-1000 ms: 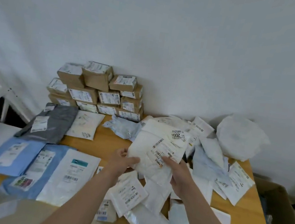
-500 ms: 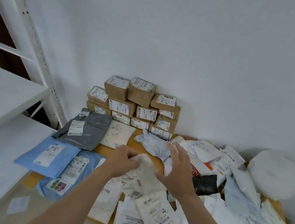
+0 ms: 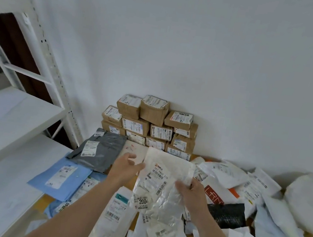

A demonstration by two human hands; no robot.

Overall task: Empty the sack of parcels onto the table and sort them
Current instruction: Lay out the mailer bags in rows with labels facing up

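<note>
Parcels (image 3: 224, 174) lie all over the tabletop (image 3: 43, 203) low in the frame, and one white parcel (image 3: 162, 181) is up in the middle, label showing, likely for reading, right hand (image 3: 191, 193) pinching its edge, left hand (image 3: 124, 168) open, touching it.

Dim, even, greyish light; soft overall blur, perhaps motion; wide-angle bending at the edges.

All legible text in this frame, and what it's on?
"2004": sticker on the held-up crinkled white plastic mailer.
"507 P807 170", roughly: that mailer's label.
"2008", upside down: sticker on the flat grey plastic mailer.
"LRN": red panel of a white parcel.
Other labels, including those on the brown cardboard boxes: too blurred.
</note>
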